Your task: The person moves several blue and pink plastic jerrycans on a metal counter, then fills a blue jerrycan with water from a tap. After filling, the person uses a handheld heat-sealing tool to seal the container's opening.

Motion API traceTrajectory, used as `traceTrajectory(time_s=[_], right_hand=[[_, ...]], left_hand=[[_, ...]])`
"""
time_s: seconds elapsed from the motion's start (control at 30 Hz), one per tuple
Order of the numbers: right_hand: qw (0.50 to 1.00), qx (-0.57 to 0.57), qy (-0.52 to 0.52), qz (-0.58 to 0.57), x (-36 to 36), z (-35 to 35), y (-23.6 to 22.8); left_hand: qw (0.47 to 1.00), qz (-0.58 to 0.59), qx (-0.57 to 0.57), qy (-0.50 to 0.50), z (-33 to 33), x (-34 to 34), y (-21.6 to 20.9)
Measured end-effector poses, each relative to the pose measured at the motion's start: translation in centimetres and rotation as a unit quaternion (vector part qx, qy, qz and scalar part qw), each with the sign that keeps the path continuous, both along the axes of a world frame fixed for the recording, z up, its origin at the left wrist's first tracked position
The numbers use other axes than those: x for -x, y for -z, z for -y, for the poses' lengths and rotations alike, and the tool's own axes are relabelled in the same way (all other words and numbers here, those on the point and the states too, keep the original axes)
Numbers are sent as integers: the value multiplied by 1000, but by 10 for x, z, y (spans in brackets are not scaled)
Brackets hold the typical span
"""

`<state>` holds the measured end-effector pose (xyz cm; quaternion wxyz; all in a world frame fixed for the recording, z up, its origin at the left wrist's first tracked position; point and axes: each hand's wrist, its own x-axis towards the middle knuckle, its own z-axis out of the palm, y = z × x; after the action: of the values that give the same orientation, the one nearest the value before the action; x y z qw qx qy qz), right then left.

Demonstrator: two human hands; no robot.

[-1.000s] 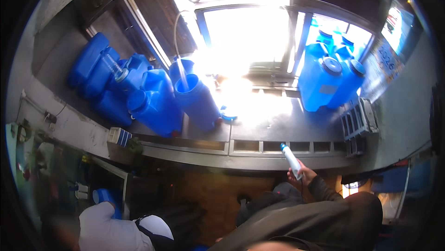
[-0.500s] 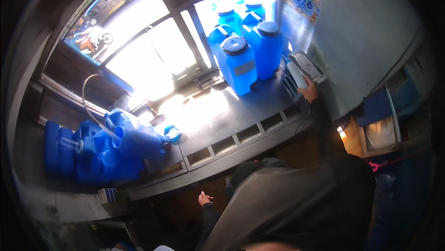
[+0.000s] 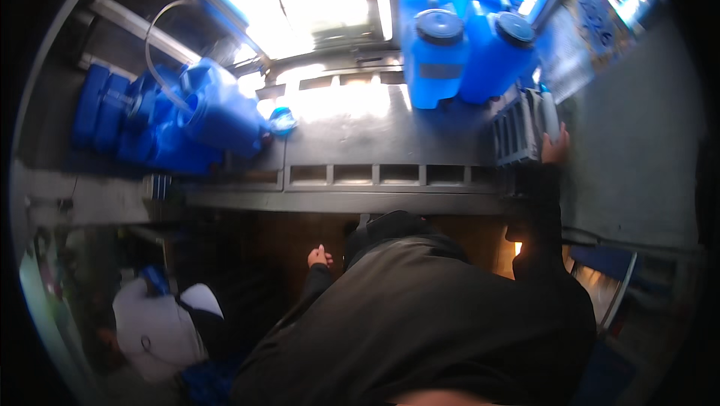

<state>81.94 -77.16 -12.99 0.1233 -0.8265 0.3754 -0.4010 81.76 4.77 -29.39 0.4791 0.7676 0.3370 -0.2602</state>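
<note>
White cylinder (image 3: 550, 113) — bottom hidden | right fingers (image 3: 562, 134) clamped round it | left fingers (image 3: 322, 251) — can't tell

From my remote station, I view the wearer in a loose, dark top (image 3: 405, 293).
Long, near-black sleeves (image 3: 541, 215) reach the wrists; I notice soft creases.

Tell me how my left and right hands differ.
The right hand grips the lower end of a white tube; the left hand shows nothing in it. The right hand is stretched out beside the grey rack, while the left hand is held back, short of the counter. Both come out of dark sleeves.
</note>
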Motion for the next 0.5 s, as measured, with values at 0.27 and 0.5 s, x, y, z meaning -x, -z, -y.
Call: traceTrajectory(time_s=[0.27, 0.5], right_hand=[[923, -272, -228, 150, -26, -258, 75], [724, -553, -371, -178, -45, -475, 126]], left_hand=[[997, 21, 32, -63, -43, -19, -29], [987, 29, 69, -144, -136, 24, -9]])
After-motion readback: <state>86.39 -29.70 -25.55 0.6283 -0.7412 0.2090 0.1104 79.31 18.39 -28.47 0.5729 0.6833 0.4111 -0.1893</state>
